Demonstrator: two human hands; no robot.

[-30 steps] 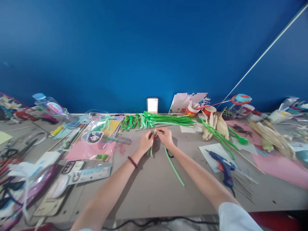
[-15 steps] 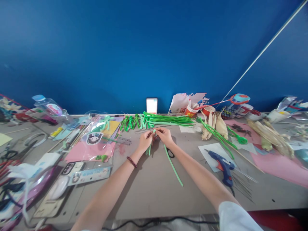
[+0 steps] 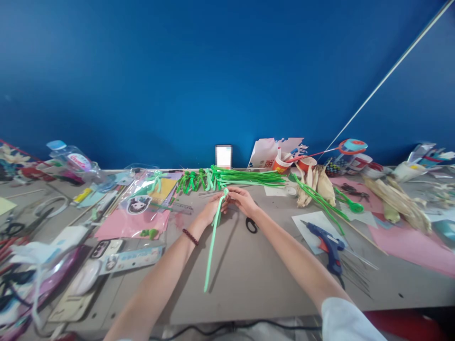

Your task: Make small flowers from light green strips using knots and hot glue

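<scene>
Two hands: they meet over the middle of the grey table (image 3: 256, 284), fingertips together on the far end of one light green stem (image 3: 212, 246).
Left hand (image 3: 212, 208): fingers curled narrow round the stem's upper part, just under its curled tip; a dark bead bracelet (image 3: 190, 236) sits on the wrist.
Right hand (image 3: 244, 201): fingertips pinched shut on the curled tip, coming in from 3 o'clock.
Stem's place: it runs from the hands toward 6 o'clock, leaning slightly to 7, with its near end free and its shadow just beside it at 3 o'clock.
Black ring (image 3: 251, 225): flat on the table at 5 o'clock of the right hand, near but apart.
Green bundle (image 3: 249, 176): lies crosswise at 12 o'clock, just beyond the fingers.
Glue gun (image 3: 329, 241): blue, at 4 o'clock, well apart, partly on a white sheet (image 3: 311, 220).
Pink sheet (image 3: 131, 223): at 9 o'clock of the left hand.
Corn husks (image 3: 318, 184): at 2 o'clock.
</scene>
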